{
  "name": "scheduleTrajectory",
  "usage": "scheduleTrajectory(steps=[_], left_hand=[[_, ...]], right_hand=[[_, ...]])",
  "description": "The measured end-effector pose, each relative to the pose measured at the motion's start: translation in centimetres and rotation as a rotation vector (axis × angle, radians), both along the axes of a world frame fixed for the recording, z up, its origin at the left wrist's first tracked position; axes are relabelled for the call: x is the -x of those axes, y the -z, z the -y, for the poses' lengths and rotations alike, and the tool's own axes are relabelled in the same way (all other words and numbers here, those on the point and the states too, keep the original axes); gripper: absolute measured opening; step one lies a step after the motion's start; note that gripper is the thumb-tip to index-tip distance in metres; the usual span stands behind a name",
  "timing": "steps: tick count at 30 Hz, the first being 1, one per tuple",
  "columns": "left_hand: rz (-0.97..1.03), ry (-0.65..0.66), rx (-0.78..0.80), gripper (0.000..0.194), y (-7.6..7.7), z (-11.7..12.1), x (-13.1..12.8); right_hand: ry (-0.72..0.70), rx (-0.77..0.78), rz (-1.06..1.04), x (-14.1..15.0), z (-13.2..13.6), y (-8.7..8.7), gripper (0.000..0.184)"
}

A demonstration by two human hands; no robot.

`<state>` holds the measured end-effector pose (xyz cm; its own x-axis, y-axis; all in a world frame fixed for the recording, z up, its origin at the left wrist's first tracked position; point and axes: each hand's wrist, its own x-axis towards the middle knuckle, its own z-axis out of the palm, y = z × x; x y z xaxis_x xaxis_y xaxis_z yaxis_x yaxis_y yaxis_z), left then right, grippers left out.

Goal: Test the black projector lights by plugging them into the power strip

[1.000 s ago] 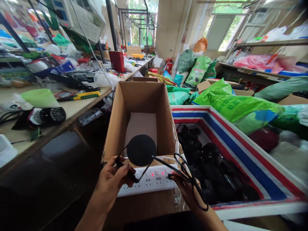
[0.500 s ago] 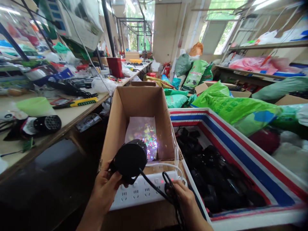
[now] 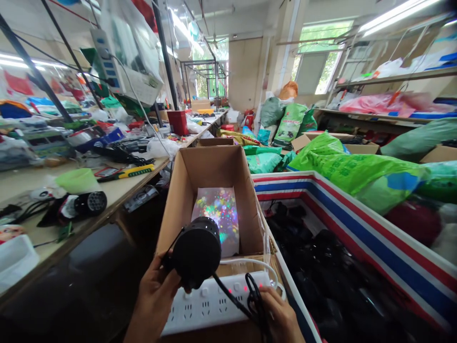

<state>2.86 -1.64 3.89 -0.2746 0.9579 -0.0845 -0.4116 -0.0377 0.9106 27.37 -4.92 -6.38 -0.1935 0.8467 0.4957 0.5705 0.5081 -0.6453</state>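
My left hand (image 3: 153,300) is shut around a black cylindrical party projector lamp (image 3: 196,252), whose lens faces into the cardboard box (image 3: 210,166). Coloured spots of light fall on a white sheet (image 3: 216,221) lying in the bottom of the box. My right hand (image 3: 280,317) holds a loop of the lamp's black cord (image 3: 255,297). Just below both hands, a white power strip (image 3: 210,305) rests on the box's near flap, with red lights glowing. A white cable (image 3: 250,262) curves behind the strip.
To the right stands a bin with a red, white and blue striped rim (image 3: 357,214), filled with black lamps (image 3: 332,271). Left is a cluttered workbench (image 3: 117,193) holding another lamp (image 3: 91,202). Green sacks (image 3: 357,176) are piled behind the bin.
The lamp has turned from showing its flat black end to aiming into the box, and coloured spots now cover the sheet. My view has tilted upward, and the right hand has moved closer to the strip.
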Motion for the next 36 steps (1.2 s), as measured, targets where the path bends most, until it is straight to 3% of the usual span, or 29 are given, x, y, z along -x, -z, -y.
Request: scheduleTrajectory(steps=[8, 16, 24, 36], left_hand=[[-0.032, 0.007, 0.049, 0.052, 0.9, -0.4, 1.3], [0.006, -0.021, 0.084, 0.055, -0.3, -0.2, 0.6], [0.04, -0.064, 0.08, 0.051, -1.6, 0.1, -0.8], [0.002, -0.045, 0.07, 0.051, -1.4, 0.2, -0.1]], right_hand=[[0.016, -0.061, 0.02, -0.2, -0.2, 1.0, 0.022], [0.139, -0.123, -0.044, 0.6, -0.1, 1.3, 0.02], [0.124, -0.115, -0.057, 0.5, -0.1, 1.8, 0.018], [0.135, -0.084, -0.066, 0.6, 0.1, 2.5, 0.014]])
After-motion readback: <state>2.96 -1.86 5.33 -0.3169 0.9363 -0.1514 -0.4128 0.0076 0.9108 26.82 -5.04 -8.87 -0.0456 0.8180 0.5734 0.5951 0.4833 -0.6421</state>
